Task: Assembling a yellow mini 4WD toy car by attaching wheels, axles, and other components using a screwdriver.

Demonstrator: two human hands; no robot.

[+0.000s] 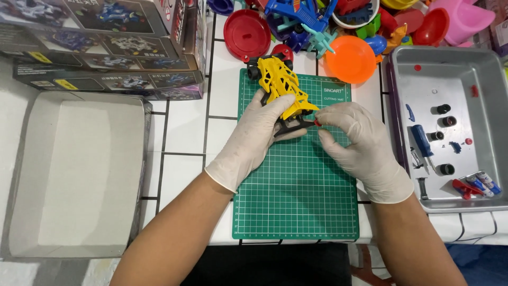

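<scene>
Gloved hands meet over a green mat [296, 196] — the left hand [254, 139] clamped around a yellow car [283, 87], the right hand [360, 145] pinching a tiny red part [317, 123] at its rear. Loosen that pinch and the part could likely drop — hard to find among the toys.
</scene>
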